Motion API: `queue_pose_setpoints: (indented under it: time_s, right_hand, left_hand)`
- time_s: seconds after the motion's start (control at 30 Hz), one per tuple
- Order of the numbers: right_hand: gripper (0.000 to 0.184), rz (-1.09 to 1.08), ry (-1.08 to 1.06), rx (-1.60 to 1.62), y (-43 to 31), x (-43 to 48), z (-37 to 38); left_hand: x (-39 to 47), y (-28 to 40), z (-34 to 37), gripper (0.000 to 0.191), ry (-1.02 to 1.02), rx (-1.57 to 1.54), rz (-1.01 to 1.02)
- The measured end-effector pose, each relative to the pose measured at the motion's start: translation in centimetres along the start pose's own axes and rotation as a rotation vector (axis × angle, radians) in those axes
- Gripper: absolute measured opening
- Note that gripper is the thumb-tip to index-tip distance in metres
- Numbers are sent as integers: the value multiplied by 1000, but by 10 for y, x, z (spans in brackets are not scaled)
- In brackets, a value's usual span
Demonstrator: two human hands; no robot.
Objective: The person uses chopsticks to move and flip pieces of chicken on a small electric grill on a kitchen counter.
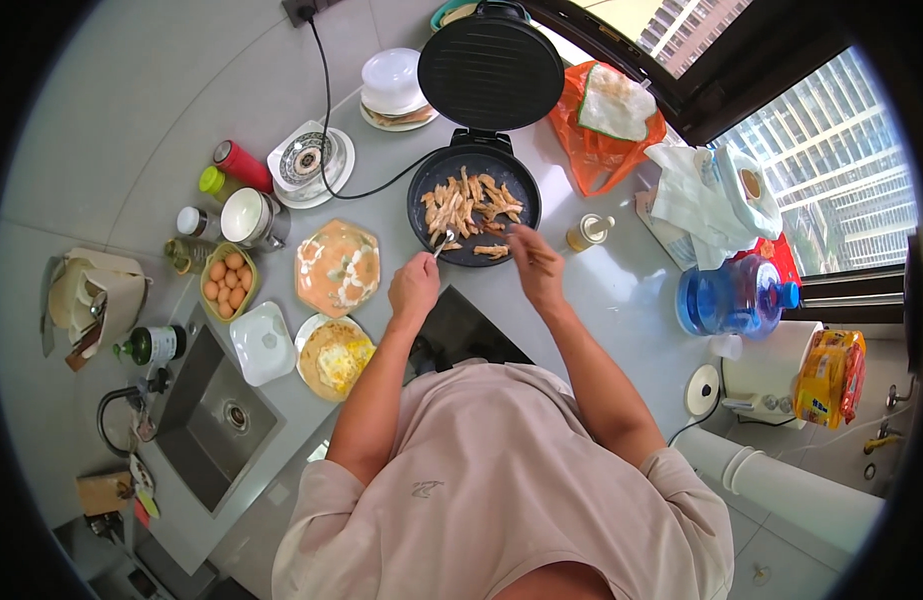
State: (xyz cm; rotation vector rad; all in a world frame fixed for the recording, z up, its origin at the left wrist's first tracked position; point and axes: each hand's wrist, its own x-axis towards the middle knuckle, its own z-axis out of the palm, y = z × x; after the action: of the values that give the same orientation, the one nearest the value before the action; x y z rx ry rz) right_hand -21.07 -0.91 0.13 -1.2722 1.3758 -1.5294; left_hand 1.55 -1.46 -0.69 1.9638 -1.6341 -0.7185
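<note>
Strips of browned meat (450,206) lie in the round black pan (518,244) of an electric griddle, whose ridged lid (491,71) stands raised behind it. At the pan's front left rim, my left hand (415,285) grips a metal utensil (443,244), its tip among the strips; spoon or fork, I cannot tell. My right hand (538,266) is over the pan's front right rim, fingers closed around a thin brown utensil (496,232), perhaps chopsticks, which is mostly hidden. A few strips (491,251) lie apart near the front of the pan.
Left of the pan are a floral plate (338,266), a plated flatbread with egg (332,360), a basket of eggs (227,285) and a sink (214,420). A black cord (371,193) crosses the counter. On the right stand an oil bottle (587,232) and a blue water jug (731,296).
</note>
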Motion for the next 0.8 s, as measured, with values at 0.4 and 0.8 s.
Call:
queue_pose_setpoints:
  time_s: [0.4, 0.8]
  right_hand:
    - [31, 344, 264, 181, 6, -12, -30]
    - [20, 105, 146, 20, 26, -3, 0]
  left_hand:
    - [-2, -3, 0, 25, -3, 2, 8]
    - [0, 0, -4, 26, 5, -3, 20]
